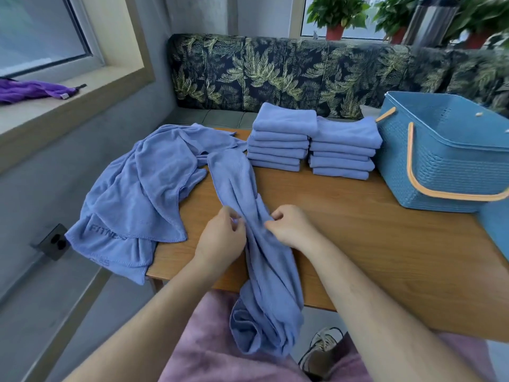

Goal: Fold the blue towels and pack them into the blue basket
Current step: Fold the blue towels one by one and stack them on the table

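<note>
Bench (358, 238) carrying everything. Loose towel heap (137, 188) draping off left edge. Basket (446, 166) waiting at right, no towels showing inside. Folded stacks (311, 144) sitting beside it, ready for packing. Bunched towel (248, 194) trailing mid-bench onto your lap. Your left hand (220, 244) and right hand (294, 230) pinching it, each grip closing on cloth, likely for spreading it flat.

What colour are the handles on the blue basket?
Pale orange handles on the blue basket, best seen in the head view.

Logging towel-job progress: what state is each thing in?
Towel in hand: unfolded, bunched, hanging off the near table edge.
Left hand: pinching that towel.
Right hand: pinching it too.
Loose towels: unfolded, heaped, draping off the left edge.
Folded towels: two stacks.
Blue basket: upright, front handle down.
</note>
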A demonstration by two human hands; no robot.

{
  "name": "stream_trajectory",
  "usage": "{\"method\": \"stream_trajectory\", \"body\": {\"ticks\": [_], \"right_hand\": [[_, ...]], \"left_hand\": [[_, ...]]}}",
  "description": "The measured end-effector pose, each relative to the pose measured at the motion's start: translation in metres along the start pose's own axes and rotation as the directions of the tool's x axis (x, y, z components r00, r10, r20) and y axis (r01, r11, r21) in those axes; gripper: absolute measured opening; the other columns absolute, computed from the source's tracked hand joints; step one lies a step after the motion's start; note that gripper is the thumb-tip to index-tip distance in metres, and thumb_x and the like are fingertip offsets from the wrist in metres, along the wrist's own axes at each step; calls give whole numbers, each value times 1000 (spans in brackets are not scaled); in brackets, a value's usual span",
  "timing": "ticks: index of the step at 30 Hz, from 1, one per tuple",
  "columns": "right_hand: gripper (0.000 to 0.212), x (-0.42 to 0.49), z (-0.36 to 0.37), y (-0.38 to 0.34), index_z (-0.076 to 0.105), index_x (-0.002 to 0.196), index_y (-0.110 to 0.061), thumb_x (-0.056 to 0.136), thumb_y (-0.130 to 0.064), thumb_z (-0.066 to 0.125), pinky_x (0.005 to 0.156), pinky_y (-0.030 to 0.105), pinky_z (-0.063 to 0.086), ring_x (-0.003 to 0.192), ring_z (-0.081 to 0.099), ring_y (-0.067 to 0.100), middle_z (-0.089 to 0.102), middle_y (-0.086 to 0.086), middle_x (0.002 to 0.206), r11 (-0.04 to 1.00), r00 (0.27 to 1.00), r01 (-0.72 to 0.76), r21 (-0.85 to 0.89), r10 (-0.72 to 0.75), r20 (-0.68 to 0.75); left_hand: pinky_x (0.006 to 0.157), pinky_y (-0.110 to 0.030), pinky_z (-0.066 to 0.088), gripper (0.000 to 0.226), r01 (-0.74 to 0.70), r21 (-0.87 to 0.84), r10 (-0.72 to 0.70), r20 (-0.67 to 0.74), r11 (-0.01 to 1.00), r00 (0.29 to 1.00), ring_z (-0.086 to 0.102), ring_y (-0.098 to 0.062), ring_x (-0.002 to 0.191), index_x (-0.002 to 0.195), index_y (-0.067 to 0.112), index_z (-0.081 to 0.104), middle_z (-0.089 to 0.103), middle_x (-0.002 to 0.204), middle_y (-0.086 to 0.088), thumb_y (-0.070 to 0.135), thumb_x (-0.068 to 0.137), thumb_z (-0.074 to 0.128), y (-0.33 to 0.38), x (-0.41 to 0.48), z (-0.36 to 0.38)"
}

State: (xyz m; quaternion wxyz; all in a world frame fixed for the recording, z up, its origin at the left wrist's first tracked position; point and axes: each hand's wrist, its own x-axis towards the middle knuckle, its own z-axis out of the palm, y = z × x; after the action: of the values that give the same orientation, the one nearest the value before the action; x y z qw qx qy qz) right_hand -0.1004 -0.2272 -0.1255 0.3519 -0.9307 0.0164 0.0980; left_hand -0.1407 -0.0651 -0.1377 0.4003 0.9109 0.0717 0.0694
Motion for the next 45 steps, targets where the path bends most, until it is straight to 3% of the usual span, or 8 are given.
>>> {"method": "stream_trajectory", "body": {"ticks": [7,12,16,20,26,30,36,45], "right_hand": [[20,-30,-11,16,47,90,-20,90,-29,65,59,27,35,65,43,11,47,-4,76,918,998,-55,392,66,-14],[27,-49,-30,41,67,103,-7,91,-31,73,91,37,50,100,68,22,77,4,99,545,985,-137,827,166,54],[8,-53,-47,57,66,104,-13,96,-16,66,88,36,50,96,65,22,72,4,97,627,966,-56,777,231,-117],[13,-52,-73,62,59,114,-17,101,-16,58,78,20,48,95,63,7,67,-2,109,649,757,170,741,395,-520],[13,-67,-64,79,64,92,-15,103,-18,57,77,31,57,81,67,14,70,1,91,777,929,-165,608,330,-168],[39,-69,-66,84,69,85,5,96,-32,66,62,28,44,69,55,17,65,11,75,879,956,-196,436,270,-115],[30,-65,-58,75,46,73,-16,97,-29,57,54,29,28,63,37,15,39,0,65,907,963,-169,385,235,-129],[30,-69,-94,76,65,96,-10,91,-37,56,90,52,55,98,69,34,72,17,100,728,896,-8,685,309,-318]], "left_hand": [[76,-42,51,22,-62,120,55,57,991,997,59,-25,84,87,13,56,61,84,0,33,95,64,4,4,20],[70,-31,46,15,-90,-107,97,65,990,993,55,-13,78,103,16,49,55,86,8,29,101,56,-4,-3,16],[58,-28,37,12,-97,-182,109,54,978,993,50,-15,66,104,14,46,52,79,-3,25,104,51,2,-4,14],[59,-29,38,17,-17,-257,27,35,966,999,53,-15,71,106,15,47,57,86,-3,31,104,51,3,-1,16],[71,-33,46,24,131,-349,-117,60,928,991,59,-18,83,102,13,56,62,89,-1,35,104,46,1,3,14],[77,-47,54,21,245,-379,-181,197,892,964,59,-26,78,93,11,62,64,82,-9,24,87,46,-3,7,10],[76,-38,52,20,149,-335,-78,216,930,973,67,-21,83,94,11,66,74,91,-7,30,96,66,3,-1,8],[106,-44,45,36,517,-793,-3,545,323,838,64,-26,120,122,7,69,68,128,-12,30,103,51,29,-3,-25]]}}
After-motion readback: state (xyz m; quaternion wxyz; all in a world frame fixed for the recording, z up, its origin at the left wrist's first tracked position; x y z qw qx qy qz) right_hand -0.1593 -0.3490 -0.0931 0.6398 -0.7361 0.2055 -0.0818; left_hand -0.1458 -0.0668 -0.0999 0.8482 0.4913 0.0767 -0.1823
